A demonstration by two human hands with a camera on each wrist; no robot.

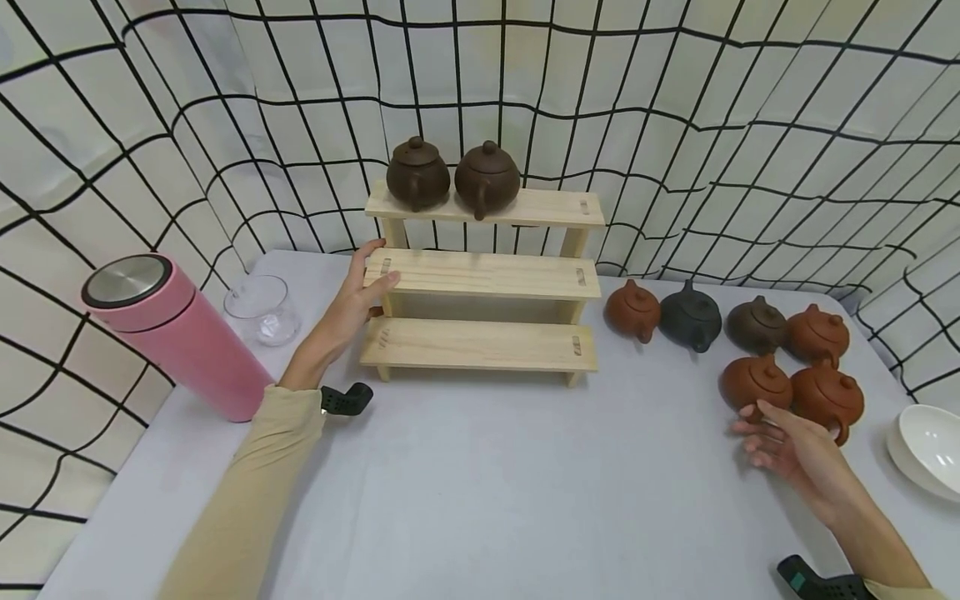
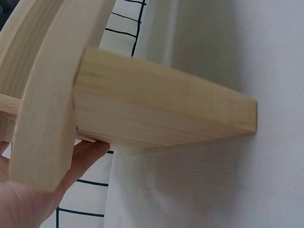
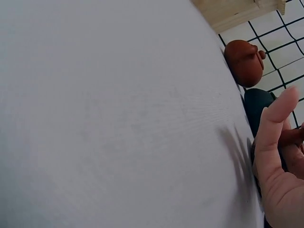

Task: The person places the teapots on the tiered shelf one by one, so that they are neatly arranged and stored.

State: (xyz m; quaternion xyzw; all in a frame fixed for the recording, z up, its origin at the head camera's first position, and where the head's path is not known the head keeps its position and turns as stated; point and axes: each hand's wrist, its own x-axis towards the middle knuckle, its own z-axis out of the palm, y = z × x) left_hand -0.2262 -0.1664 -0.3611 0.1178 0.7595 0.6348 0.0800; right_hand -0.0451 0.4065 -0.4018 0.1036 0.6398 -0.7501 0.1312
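Note:
My left hand grips the left end of a three-tier wooden stand, thumb on the middle shelf and fingers around its edge. In the left wrist view the stand's leg rises beside those fingers. Two dark brown teapots sit side by side on the top shelf. Over on the right, my right hand hovers at the front of a reddish-brown teapot, fingers loosely bent. Another reddish-brown teapot stands beside that one, partly behind the hand.
Behind them stand more teapots: a black one, a dark brown one and two reddish ones. A white bowl is at the right edge. A pink thermos and a clear glass stand left. Black wire mesh surrounds the table.

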